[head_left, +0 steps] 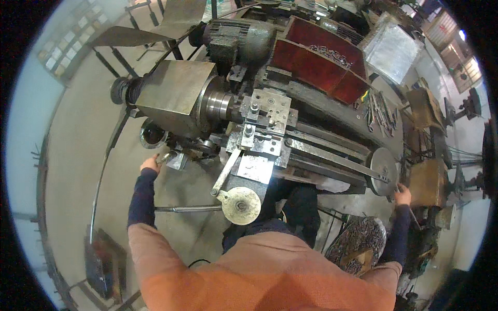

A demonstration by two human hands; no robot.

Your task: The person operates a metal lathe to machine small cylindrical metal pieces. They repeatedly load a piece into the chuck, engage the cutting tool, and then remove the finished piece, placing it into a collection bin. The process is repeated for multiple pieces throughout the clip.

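Observation:
A small metal lathe stands in front of me, its grey boxy headstock at the left and a steel chuck facing a tool post. My left hand is closed at a rounded metal piece below the headstock; what the fingers grip is partly hidden. Far to the right, my right hand has its fingers closed at the rim of a round metal wheel on the end of the bed. A thin rod shows just below that hand. Between my arms sits a pale round disc with a lever.
Behind the lathe are an electric motor and a red bin holding small metal parts. Several wrenches lie at the back right. A heap of small parts is by my right forearm. A long bar sticks out leftward.

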